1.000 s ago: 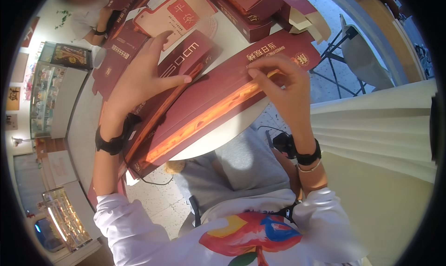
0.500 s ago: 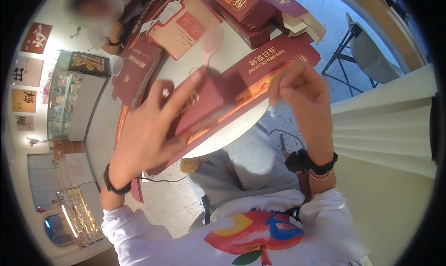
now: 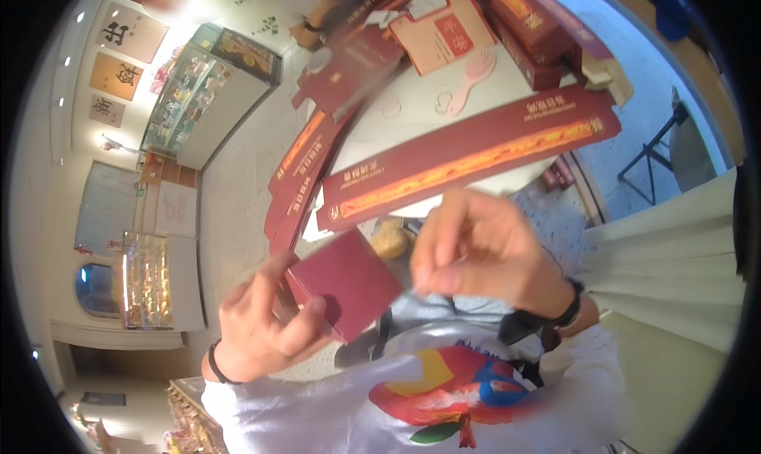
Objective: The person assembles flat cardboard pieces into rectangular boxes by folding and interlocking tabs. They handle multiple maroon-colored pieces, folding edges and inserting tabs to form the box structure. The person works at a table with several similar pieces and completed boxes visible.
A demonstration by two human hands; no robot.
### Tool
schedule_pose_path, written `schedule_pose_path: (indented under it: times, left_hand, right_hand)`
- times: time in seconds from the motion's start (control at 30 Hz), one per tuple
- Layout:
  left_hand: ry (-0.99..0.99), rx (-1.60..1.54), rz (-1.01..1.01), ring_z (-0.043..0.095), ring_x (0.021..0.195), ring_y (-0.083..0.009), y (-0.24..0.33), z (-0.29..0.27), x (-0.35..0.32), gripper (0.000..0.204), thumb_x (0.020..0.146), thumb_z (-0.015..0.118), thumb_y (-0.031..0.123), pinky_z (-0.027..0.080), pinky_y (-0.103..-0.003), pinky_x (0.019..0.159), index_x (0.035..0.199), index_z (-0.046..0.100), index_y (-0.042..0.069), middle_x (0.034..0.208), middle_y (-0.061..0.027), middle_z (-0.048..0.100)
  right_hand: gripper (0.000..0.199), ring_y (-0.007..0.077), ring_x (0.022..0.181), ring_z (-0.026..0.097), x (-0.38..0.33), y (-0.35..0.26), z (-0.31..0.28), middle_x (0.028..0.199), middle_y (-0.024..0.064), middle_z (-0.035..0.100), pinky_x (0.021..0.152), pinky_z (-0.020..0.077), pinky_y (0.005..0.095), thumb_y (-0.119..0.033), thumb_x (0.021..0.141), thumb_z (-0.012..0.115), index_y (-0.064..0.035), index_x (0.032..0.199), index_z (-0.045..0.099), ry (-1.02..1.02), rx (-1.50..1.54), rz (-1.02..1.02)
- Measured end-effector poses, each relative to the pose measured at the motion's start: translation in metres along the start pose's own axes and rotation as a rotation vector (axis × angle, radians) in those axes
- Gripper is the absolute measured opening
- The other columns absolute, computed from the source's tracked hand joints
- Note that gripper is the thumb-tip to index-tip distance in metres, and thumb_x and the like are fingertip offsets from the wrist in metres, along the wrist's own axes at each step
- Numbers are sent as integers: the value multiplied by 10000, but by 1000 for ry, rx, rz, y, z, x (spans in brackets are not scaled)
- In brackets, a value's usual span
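In my left hand point(image 3: 273, 319) is a maroon box point(image 3: 349, 284), gripped at its left side and held up in front of my shirt. Its plain square face is turned up toward me, and how far the box extends behind that face cannot be made out. My right hand point(image 3: 495, 252) hovers just right of the box, apart from it, with fingers curled in and slightly blurred; anything between them is hidden. Beyond both hands, a long flat maroon carton point(image 3: 468, 157) with a golden food picture lies across the white table point(image 3: 396, 121).
Flattened maroon cartons point(image 3: 309, 165) lie at the table's left, with more boxes point(image 3: 539, 46) at the back right. A pink hairbrush point(image 3: 474, 78) lies by a beige printed card point(image 3: 444, 34). Another person's arm point(image 3: 317, 22) shows at the far side. A grey chair point(image 3: 686, 149) stands right.
My left hand has brought the maroon box from over the long carton down toward my body, its square face now showing. My right hand has left the carton's edge and come lower. The view has shifted.
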State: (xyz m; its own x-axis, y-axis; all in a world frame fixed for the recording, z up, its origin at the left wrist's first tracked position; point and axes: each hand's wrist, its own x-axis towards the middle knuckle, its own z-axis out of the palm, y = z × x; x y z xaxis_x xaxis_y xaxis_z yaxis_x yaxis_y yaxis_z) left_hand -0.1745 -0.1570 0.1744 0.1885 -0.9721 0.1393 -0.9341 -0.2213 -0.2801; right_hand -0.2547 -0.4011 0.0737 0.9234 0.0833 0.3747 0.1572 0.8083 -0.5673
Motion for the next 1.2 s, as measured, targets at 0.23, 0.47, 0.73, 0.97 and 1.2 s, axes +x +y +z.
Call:
schedule_pose_path:
  times: [0.23,0.47,0.73,0.97,1.2]
  left_hand:
    - [243,-707,-241,547,1152,-356,0,37,-52,1260,535,947,223,460,-483,920,1480,117,159,1294,-246,457]
    - [222,-1714,-70,438,1297,-268,-38,113,-28,819,626,891,137,323,-409,1097,1312,472,-23,1370,-160,472]
    - [409,-1206,-160,458,1189,-338,1,120,8,669,928,535,379,355,-405,1028,1408,328,-38,1338,-232,386]
    - [570,-569,-77,602,953,-382,9,96,3,584,654,816,424,536,-412,709,1150,628,181,1240,-252,440]
    - [560,-626,20,616,902,-321,-11,106,-34,403,652,785,300,535,-364,649,1021,664,193,1171,-193,508]
  right_hand:
    - [208,248,913,633,17,49,43,900,121,582,894,485,403,100,855,590,-31,951,459,-10,-444,-402]
    - [209,169,701,680,25,30,52,919,141,586,563,526,238,108,857,584,-12,964,450,-85,-932,-811]
    - [166,98,415,507,39,64,29,960,179,515,389,386,185,8,955,445,-39,1077,342,524,-955,-1214]
    - [212,124,444,550,41,83,42,964,196,529,423,442,195,48,920,487,-37,1050,343,431,-1063,-1191]
    - [197,101,630,597,40,14,71,821,104,598,525,429,193,83,817,623,-21,923,494,165,-1012,-62]
